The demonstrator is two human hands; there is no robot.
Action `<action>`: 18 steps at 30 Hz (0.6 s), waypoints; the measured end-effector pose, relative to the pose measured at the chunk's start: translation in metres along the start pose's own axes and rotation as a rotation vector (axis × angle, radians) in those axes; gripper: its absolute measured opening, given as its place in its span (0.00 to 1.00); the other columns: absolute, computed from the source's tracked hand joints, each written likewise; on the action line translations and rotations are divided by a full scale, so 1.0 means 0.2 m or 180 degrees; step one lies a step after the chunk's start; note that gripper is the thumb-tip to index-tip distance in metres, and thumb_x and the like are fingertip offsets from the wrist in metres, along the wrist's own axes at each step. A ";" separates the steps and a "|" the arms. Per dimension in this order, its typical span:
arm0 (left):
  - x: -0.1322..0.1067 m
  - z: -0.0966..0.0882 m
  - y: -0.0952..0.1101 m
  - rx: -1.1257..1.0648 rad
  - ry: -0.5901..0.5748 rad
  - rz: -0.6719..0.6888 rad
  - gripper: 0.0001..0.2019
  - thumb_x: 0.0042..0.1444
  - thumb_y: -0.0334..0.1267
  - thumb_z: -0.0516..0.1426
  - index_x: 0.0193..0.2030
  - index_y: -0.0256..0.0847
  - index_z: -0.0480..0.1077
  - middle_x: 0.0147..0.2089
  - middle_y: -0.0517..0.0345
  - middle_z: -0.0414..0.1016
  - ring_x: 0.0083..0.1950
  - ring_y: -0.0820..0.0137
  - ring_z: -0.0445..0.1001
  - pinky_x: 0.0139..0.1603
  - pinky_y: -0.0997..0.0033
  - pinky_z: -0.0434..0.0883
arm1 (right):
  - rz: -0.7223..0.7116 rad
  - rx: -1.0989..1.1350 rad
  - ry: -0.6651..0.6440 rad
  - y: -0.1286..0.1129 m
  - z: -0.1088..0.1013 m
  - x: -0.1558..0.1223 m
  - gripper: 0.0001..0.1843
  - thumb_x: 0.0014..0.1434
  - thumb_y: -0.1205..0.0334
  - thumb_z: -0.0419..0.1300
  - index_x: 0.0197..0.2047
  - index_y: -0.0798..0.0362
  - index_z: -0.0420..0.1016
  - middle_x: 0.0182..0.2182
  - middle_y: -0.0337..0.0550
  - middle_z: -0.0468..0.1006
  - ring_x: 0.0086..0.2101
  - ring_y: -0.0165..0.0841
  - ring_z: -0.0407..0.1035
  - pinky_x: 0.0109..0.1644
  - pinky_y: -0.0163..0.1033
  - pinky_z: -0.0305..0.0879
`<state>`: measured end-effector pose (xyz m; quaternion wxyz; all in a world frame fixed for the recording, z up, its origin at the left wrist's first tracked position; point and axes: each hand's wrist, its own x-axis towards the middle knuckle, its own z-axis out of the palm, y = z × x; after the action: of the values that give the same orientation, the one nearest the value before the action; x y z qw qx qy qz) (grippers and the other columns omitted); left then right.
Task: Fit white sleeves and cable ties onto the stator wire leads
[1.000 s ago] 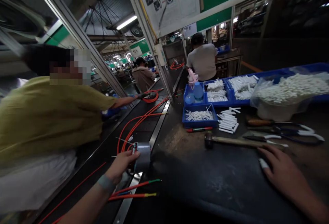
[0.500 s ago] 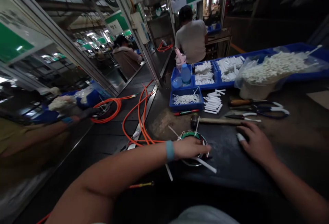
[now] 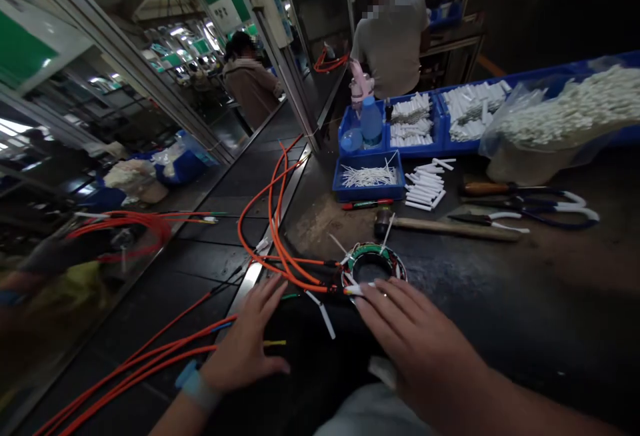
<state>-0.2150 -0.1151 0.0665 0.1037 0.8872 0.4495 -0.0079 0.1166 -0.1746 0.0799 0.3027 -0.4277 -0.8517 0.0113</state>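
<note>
A: Where are we finding the wound ring (image 3: pixel 369 250)?

B: It's lying flat on the dark bench (image 3: pixel 480 279); orange cables (image 3: pixel 305 281) are running up to its left edge.

A: And the left hand (image 3: pixel 250 333)?

B: Hovering left of the ring and nearer us, fingers and thumb standing wide apart; we're seeing nothing in its grasp.

A: The right hand (image 3: pixel 410 323)?

B: Reaching to the ring's near edge, fingers lying nearly straight. They're perhaps touching it, but they're hiding the contact, so we cannot tell if they're gripping.

A: Beyond the ring?

B: A mallet (image 3: pixel 440 227) is lying just behind it; farther back, a blue tray (image 3: pixel 369 193) is holding white sticks (image 3: pixel 369 176). Well left of the ring, we're noting a co-worker's gloved hand (image 3: pixel 60 253), blurred.
</note>
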 end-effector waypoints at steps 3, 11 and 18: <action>-0.10 0.13 -0.07 0.0674 0.0358 -0.0272 0.44 0.46 0.43 0.63 0.67 0.47 0.45 0.68 0.46 0.51 0.67 0.49 0.50 0.65 0.42 0.50 | -0.0039 -0.1018 -0.0341 -0.06 0.18 0.11 0.31 0.48 0.72 0.56 0.57 0.67 0.65 0.53 0.60 0.66 0.51 0.53 0.62 0.55 0.55 0.60; -0.22 0.28 -0.55 0.0689 0.1021 -0.2118 0.25 0.59 0.46 0.46 0.60 0.34 0.59 0.56 0.41 0.66 0.55 0.55 0.67 0.54 0.55 0.66 | -0.0230 -0.1460 -0.0780 0.03 0.17 0.07 0.25 0.50 0.76 0.54 0.52 0.58 0.70 0.31 0.47 0.70 0.31 0.42 0.67 0.38 0.49 0.67; -0.40 0.04 -0.82 0.0877 0.1406 -0.2923 0.21 0.55 0.46 0.47 0.46 0.30 0.67 0.42 0.36 0.71 0.43 0.42 0.72 0.36 0.42 0.68 | -0.0591 -0.0824 -0.0742 0.24 0.04 0.02 0.23 0.44 0.81 0.48 0.41 0.52 0.70 0.30 0.40 0.71 0.30 0.37 0.67 0.37 0.45 0.64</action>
<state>-0.3922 -0.0866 0.0380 -0.1253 0.5848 0.7978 0.0757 0.1445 -0.1399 0.0616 0.1442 -0.3785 -0.9111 -0.0767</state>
